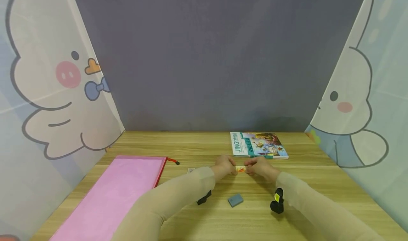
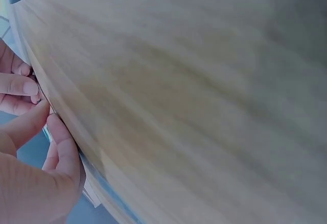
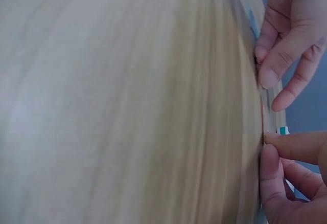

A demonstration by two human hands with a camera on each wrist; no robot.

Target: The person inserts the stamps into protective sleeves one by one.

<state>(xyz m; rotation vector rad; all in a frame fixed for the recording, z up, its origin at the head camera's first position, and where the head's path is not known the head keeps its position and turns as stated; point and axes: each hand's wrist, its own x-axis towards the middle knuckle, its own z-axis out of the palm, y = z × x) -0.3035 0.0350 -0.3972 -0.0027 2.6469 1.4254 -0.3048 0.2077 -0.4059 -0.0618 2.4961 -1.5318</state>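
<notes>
In the head view a small card (image 1: 240,169) with a yellow and red picture lies flat between the two hands, low over the tabletop. My left hand (image 1: 225,166) pinches its left end between thumb and finger. On the opposite end, my right hand (image 1: 259,166) pinches with thumb and forefinger. The left wrist view has my left hand (image 2: 41,168) near, its thumb and forefinger tips meeting. Seen from the right wrist, my right hand (image 3: 296,173) holds a thin edge. Closer to me sits a small blue-grey box (image 1: 235,200).
Another small card (image 1: 191,170) peeks out beyond the left forearm. A pink folder (image 1: 127,195) with a red edge and zip pull covers the table's left side. Behind the hands lies a colourful book (image 1: 259,145). Printed curtains stand on both sides, a grey one behind.
</notes>
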